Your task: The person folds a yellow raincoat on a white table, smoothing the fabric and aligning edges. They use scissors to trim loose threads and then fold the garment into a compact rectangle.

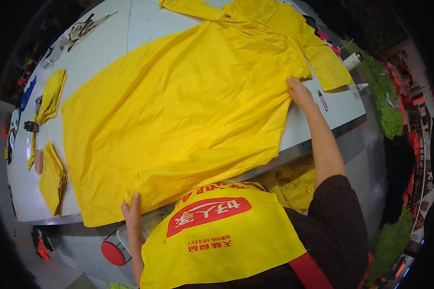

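Note:
A large yellow garment [178,106] lies spread flat over a white worktable [106,43], its sleeves at the far end. My left hand [131,210] grips the garment's near hem at the table's front edge. My right hand [300,91] presses on the garment's right side near the sleeve seam, fingers closed on the cloth. I wear a yellow apron [217,241] with a red patch, seen at the lower middle.
Folded yellow cloth pieces [52,94] and another stack [53,178] lie at the table's left. A pink pen [322,99], a small white bottle [358,86] and a spray can [352,61] sit at the right edge. More yellow fabric [289,183] hangs below the table. A red round stool [113,253] stands under the front edge.

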Tool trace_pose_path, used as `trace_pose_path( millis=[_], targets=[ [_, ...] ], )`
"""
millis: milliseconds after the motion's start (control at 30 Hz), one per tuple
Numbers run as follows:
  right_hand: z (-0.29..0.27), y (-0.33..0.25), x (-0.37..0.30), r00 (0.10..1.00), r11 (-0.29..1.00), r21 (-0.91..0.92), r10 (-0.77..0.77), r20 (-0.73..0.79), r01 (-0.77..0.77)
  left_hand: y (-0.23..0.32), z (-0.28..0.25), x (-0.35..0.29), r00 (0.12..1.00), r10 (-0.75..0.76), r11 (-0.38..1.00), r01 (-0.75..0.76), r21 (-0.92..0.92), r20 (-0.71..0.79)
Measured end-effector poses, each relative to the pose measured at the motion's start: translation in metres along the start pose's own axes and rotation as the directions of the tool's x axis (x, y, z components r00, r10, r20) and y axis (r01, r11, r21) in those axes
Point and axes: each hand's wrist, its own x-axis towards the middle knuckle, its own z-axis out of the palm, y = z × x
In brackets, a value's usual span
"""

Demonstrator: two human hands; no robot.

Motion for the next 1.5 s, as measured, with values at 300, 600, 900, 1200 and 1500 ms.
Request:
trace_pose_path(
  millis=[300, 600, 900, 1200, 1500],
  targets=[
    [-0.007, 0.080, 0.029, 0.933, 0.984, -0.035, 0.175, 0.313, -0.173, -0.053, 0.009, 0.038, 0.954, 0.293, 0.882, -0.242, 0.405, -0.068],
    [0.009, -0.056, -0.023, 0.977, 0.968, -0.143, 0.211, 0.013, -0.207, -0.020, 0.008, 0.036, 0.994, -0.074, 0.997, 0.075, 0.003, -0.075],
    [0.021, -0.094, -0.040, 0.917, 0.941, -0.232, 0.304, 0.259, -0.247, -0.073, 0.027, 0.045, 0.969, 0.209, 0.537, 0.002, 0.843, -0.136],
    [0.032, -0.164, -0.084, 0.938, 0.987, -0.032, -0.140, 0.317, 0.159, -0.087, 0.028, 0.030, 0.964, 0.178, 0.806, -0.029, 0.591, -0.197],
    [-0.041, -0.093, -0.140, 0.906, 0.921, -0.033, -0.376, 0.194, 0.389, -0.109, -0.042, -0.042, 0.910, 0.404, 0.537, -0.156, 0.829, -0.091]
  ],
)
